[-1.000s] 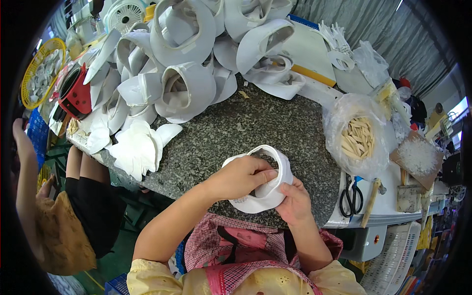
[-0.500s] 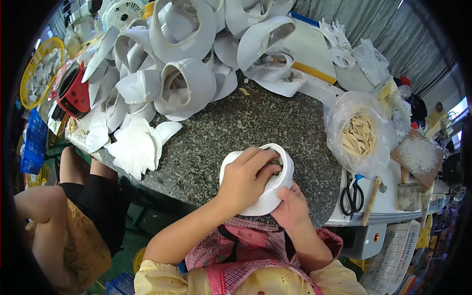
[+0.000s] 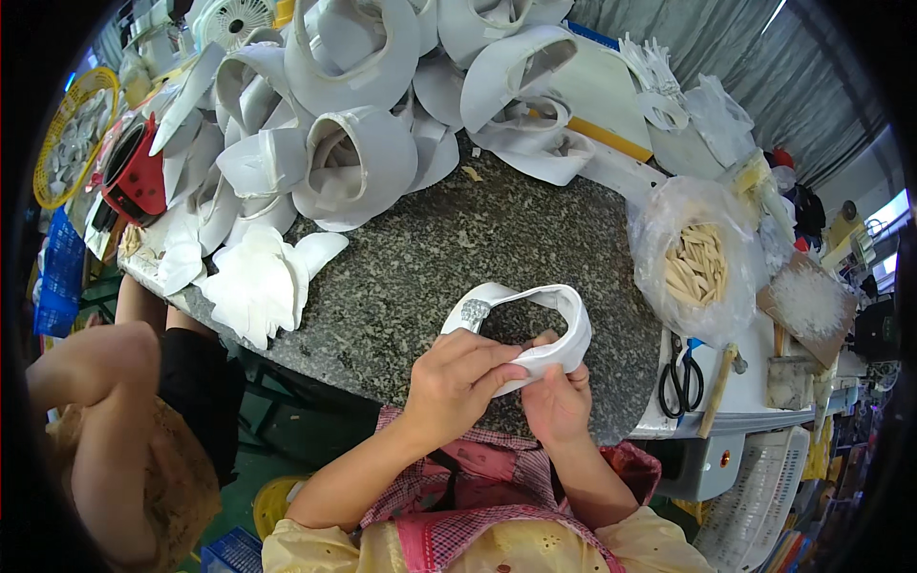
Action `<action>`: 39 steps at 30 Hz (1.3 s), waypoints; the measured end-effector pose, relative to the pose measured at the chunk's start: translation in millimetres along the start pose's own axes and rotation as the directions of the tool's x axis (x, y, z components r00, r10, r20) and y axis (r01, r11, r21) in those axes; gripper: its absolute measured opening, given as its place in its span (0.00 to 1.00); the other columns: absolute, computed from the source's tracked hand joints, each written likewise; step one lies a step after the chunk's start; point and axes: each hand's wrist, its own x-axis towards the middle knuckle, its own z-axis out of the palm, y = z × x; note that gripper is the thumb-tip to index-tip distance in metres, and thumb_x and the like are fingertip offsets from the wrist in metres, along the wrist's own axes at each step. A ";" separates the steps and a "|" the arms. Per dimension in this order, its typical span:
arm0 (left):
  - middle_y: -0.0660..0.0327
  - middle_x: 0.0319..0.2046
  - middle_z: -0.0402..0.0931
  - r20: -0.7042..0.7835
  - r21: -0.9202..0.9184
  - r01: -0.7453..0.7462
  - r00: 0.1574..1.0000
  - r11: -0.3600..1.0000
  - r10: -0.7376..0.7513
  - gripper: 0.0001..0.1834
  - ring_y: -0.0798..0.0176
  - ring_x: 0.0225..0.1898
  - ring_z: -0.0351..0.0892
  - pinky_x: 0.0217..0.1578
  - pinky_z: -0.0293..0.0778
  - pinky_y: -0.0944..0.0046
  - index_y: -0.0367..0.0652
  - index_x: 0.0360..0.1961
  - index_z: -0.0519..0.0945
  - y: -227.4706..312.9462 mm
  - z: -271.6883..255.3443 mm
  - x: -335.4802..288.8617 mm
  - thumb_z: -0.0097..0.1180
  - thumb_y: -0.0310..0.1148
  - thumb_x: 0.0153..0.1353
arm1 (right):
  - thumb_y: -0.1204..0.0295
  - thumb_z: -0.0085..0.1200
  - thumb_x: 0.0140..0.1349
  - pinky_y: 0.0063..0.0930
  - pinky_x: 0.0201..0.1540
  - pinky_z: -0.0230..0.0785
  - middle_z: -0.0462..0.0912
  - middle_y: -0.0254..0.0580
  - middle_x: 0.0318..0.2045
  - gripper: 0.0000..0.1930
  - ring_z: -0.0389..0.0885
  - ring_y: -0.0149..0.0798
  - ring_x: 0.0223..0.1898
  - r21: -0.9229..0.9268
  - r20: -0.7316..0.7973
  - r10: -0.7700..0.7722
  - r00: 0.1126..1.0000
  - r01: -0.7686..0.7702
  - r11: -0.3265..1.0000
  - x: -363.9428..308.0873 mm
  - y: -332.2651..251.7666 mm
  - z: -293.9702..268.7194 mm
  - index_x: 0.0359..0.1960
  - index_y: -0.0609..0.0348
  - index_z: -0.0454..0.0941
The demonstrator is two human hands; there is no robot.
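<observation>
Between my hands, above the near edge of the speckled stone tabletop point(image 3: 430, 239), is a white visor cap point(image 3: 571, 325) with an open ring-shaped band. My left hand point(image 3: 458, 377) pinches the near side of the band between thumb and fingers. From the right, my right hand point(image 3: 557, 401) grips the same band, its thumb on the outer face and a fingertip showing inside the ring. A grey, shiny patch point(image 3: 475, 310) shows on the cap's left part. Part of the brim is hidden behind my left hand.
White visor caps point(image 3: 358, 167) are heaped at the far left, with flat white pieces point(image 3: 256, 286) in front. To the right are a plastic bag of wooden slips point(image 3: 695, 265), black scissors point(image 3: 680, 382) and a wooden-handled tool point(image 3: 718, 392). Another person point(image 3: 115, 420) sits at the left.
My left hand has come out of the ring and now pinches its near side. The cap has been turned and tilted, so the ring opening and grey patch show more.
</observation>
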 end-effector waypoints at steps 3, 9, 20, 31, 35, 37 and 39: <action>0.60 0.22 0.73 0.119 -0.101 0.113 0.988 0.988 -0.101 0.08 0.62 0.22 0.72 0.23 0.67 0.66 0.40 0.26 0.78 2.9 -3.5 5.0 0.60 0.30 0.43 | 0.74 0.51 0.52 0.33 0.50 0.59 0.68 0.38 0.42 0.11 0.67 0.37 0.46 -0.148 -0.032 -0.082 0.996 0.077 0.986 0.5 0.0 -0.5 0.39 0.56 0.73; 0.58 0.20 0.72 0.448 -0.261 0.385 0.861 0.885 -0.242 0.06 0.62 0.20 0.70 0.23 0.66 0.69 0.38 0.27 0.77 -0.5 -14.4 19.9 0.57 0.29 0.47 | 0.73 0.54 0.49 0.32 0.44 0.62 0.70 0.42 0.38 0.08 0.69 0.36 0.40 -0.072 0.095 -0.081 0.992 0.088 0.993 5.4 -3.1 -5.2 0.31 0.61 0.75; 0.65 0.19 0.67 0.258 0.293 -0.291 0.941 0.911 0.218 0.06 0.63 0.24 0.69 0.31 0.62 0.63 0.44 0.24 0.76 12.9 -42.6 49.7 0.56 0.27 0.40 | 0.81 0.53 0.42 0.27 0.33 0.68 0.77 0.48 0.29 0.08 0.75 0.36 0.30 -0.777 0.167 -0.389 0.906 0.364 0.514 -3.0 -44.9 -26.5 0.14 0.60 0.66; 0.66 0.32 0.68 0.638 0.525 -0.698 0.702 0.487 0.317 0.16 0.69 0.36 0.67 0.34 0.61 0.61 0.41 0.35 0.76 -36.0 -15.5 -4.4 0.48 0.32 0.42 | 0.69 0.44 0.49 0.59 0.47 0.49 0.71 0.38 0.43 0.19 0.70 0.27 0.44 -0.496 0.637 0.377 0.672 0.732 -0.467 13.6 -42.8 -33.7 0.45 0.58 0.69; 0.65 0.38 0.68 0.607 0.550 -0.561 0.777 0.618 0.165 0.19 0.68 0.39 0.67 0.33 0.59 0.63 0.40 0.40 0.74 -32.2 -13.4 -13.8 0.46 0.31 0.43 | 0.69 0.43 0.49 0.57 0.47 0.50 0.70 0.38 0.44 0.18 0.67 0.27 0.46 -0.524 0.602 0.361 0.712 0.694 -0.494 11.1 -35.1 -23.9 0.44 0.59 0.70; 0.64 0.38 0.68 0.526 0.575 -0.456 0.842 0.679 0.120 0.20 0.67 0.40 0.66 0.32 0.58 0.63 0.40 0.41 0.73 -24.4 -1.1 -16.5 0.46 0.30 0.43 | 0.69 0.43 0.49 0.56 0.47 0.51 0.70 0.38 0.43 0.18 0.67 0.27 0.46 -0.540 0.592 0.339 0.731 0.672 -0.506 10.4 -31.1 -22.4 0.43 0.59 0.70; 0.64 0.38 0.68 0.491 0.616 -0.432 0.864 0.659 0.108 0.21 0.66 0.40 0.66 0.30 0.57 0.64 0.40 0.44 0.72 -23.2 6.9 -22.2 0.46 0.30 0.44 | 0.69 0.43 0.49 0.54 0.46 0.52 0.70 0.38 0.43 0.18 0.66 0.27 0.46 -0.556 0.593 0.312 0.742 0.658 -0.508 9.5 -30.1 -23.4 0.42 0.59 0.70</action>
